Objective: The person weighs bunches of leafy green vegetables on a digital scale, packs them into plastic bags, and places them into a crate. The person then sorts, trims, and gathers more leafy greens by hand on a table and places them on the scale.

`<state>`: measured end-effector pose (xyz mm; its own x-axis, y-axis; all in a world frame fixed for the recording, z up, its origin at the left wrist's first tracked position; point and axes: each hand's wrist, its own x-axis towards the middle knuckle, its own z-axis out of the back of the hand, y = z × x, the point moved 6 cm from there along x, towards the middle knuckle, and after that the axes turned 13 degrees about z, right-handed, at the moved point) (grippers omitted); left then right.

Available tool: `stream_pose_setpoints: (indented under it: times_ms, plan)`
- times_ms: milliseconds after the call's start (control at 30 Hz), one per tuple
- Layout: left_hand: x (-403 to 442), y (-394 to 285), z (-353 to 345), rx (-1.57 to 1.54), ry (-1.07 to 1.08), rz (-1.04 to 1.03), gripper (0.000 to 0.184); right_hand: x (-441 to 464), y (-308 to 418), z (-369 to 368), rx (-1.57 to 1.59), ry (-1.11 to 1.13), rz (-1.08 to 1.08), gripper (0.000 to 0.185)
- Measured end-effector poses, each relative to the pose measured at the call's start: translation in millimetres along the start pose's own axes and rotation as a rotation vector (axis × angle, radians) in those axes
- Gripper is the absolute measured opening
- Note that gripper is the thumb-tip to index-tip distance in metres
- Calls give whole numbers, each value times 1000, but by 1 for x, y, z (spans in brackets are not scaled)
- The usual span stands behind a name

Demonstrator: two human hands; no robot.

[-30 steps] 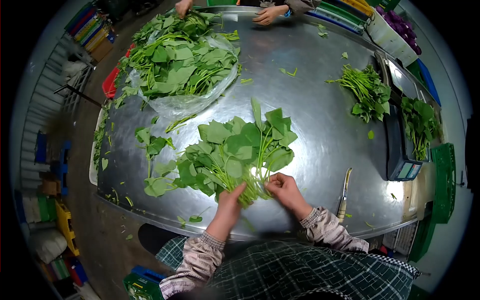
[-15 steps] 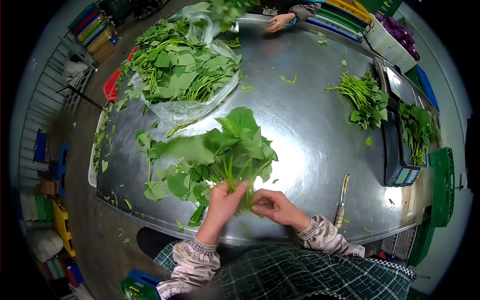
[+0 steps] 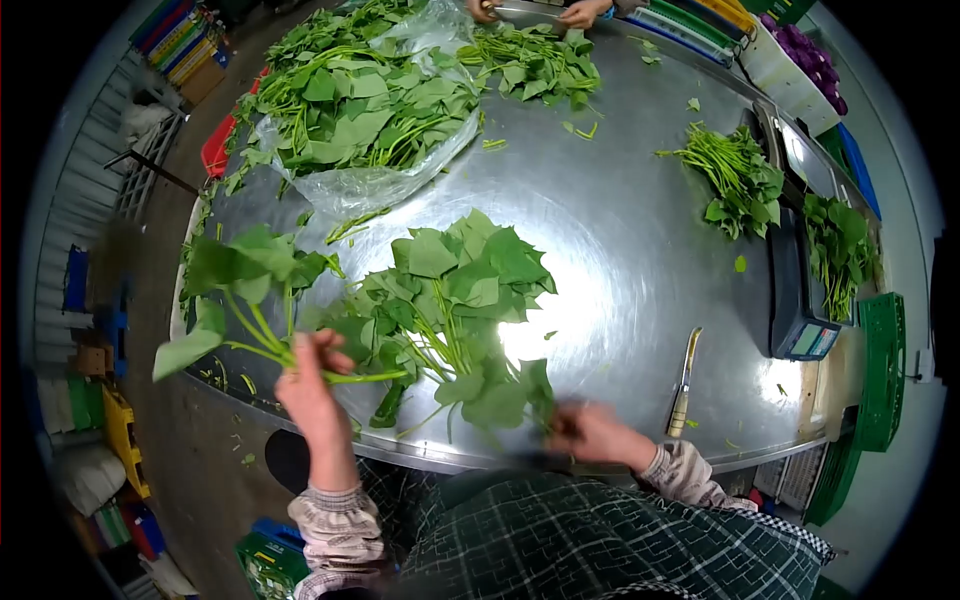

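Well, greens [image 3: 232,266] in left hand [image 3: 314,388]; scale panel [image 3: 814,341] illegible

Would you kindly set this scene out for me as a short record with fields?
left hand: closed on a few leafy stems, at the table's left front
right hand: blurred, beside leaves at the front edge; grip unclear
between and beyond the hands: a loose bunch on the metal table
far left: heaped greens in a clear plastic bag
right: knife lying on the table; side bunch next to the scale
far edge: co-worker's hand by more greens
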<state>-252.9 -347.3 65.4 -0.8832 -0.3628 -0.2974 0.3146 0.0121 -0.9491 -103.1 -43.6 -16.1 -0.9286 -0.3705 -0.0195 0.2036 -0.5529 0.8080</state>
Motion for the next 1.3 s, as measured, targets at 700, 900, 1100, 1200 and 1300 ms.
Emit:
stream_pose_setpoints:
  times_ms: [700, 900, 1100, 1200, 1300]
  plan:
    - [-60, 21, -79, -10, 402, 203, 26, 38, 4, 48, 835, -538, -216, 13]
    - [-65, 50, -112, -48, 540, 416, 23, 50, 35, 36, 415, -454, 7, 20]
    - [-64, 64, -116, -218, 667, 652, 18, 69, 56, 29, 401, -338, -12, 28]
    - [-56, 60, -104, -218, 539, 615, 18, 70, 58, 24, 209, -359, 43, 28]
    - [-45, 59, -104, -178, 623, 596, 17, 69, 72, 29, 131, -358, 219, 22]
